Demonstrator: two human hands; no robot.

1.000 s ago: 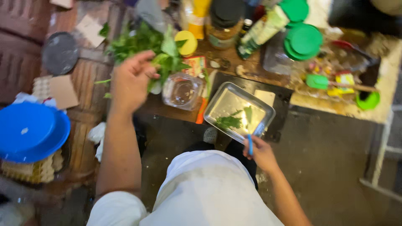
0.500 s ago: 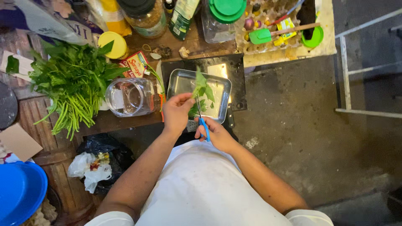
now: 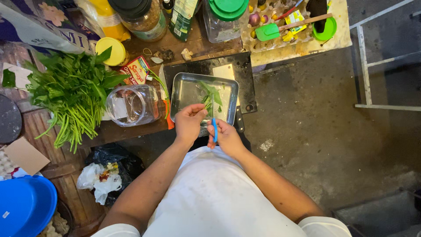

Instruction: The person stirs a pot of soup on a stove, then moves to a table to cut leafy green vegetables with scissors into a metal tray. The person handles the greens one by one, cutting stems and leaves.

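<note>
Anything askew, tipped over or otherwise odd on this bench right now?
Yes. A clear glass jar lies tipped on its side at the bench edge, beside the metal tray. The bunch of greens hangs its stems past that edge. The left hand and the right hand, holding blue-handled scissors, work over the tray.

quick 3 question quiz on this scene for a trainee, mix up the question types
1. True or false: the right hand holds blue-handled scissors.
2. Where do the cut leaves lie? A) clear glass jar B) metal tray C) blue bowl
3. Fill in: the bunch of leafy greens lies to the ____ of the jar, by the person's own sides.

Key: 1 true; 2 B; 3 left. The left hand is at the tray's near rim.
</note>
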